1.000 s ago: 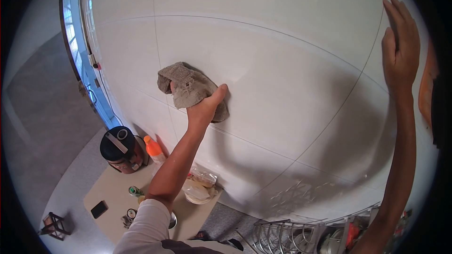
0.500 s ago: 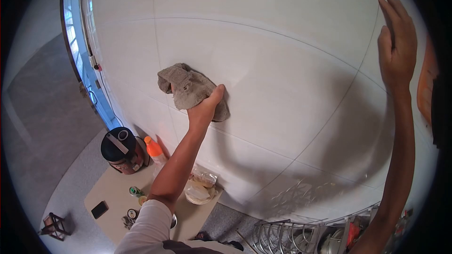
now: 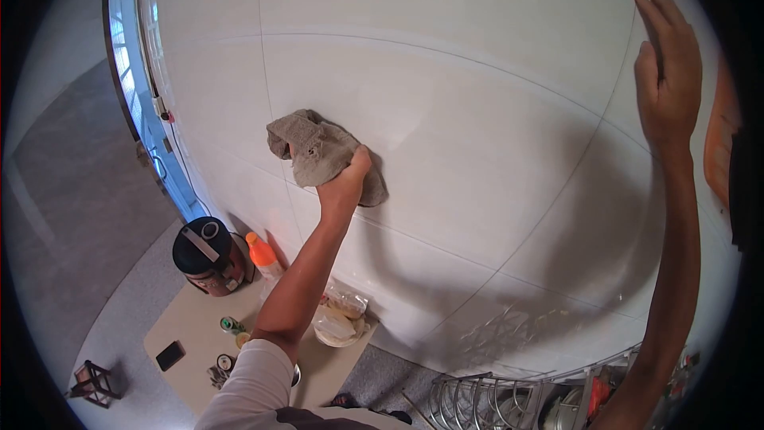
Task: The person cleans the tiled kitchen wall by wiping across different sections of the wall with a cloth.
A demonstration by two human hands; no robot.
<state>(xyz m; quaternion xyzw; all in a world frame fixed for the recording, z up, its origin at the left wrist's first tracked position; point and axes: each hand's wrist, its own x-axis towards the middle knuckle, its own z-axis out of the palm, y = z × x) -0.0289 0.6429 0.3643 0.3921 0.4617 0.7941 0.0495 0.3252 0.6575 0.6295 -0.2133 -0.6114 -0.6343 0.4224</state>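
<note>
A grey-brown cleaning rag (image 3: 318, 147) lies bunched against the white tiled wall (image 3: 477, 167). My left hand (image 3: 345, 189) is closed on its lower right part, with the thumb on the edge and most fingers hidden under the cloth. Far to the right, my right hand (image 3: 671, 80) is open, its fingers stretched upward and the thumb apart. Nothing is in it, and it rests at the wall near a vertical tile joint.
Below stands a beige table (image 3: 179, 330) with a black-lidded cooker (image 3: 208, 255), an orange-capped bottle (image 3: 263, 253), a phone (image 3: 169, 356), small jars and bagged food (image 3: 338, 322). A metal dish rack (image 3: 485, 402) sits along the wall's foot. A door (image 3: 127, 56) is at left.
My left thumb has drawn in slightly toward the rag, which stays almost in place. My right hand appears shifted a little to the left, still open.
</note>
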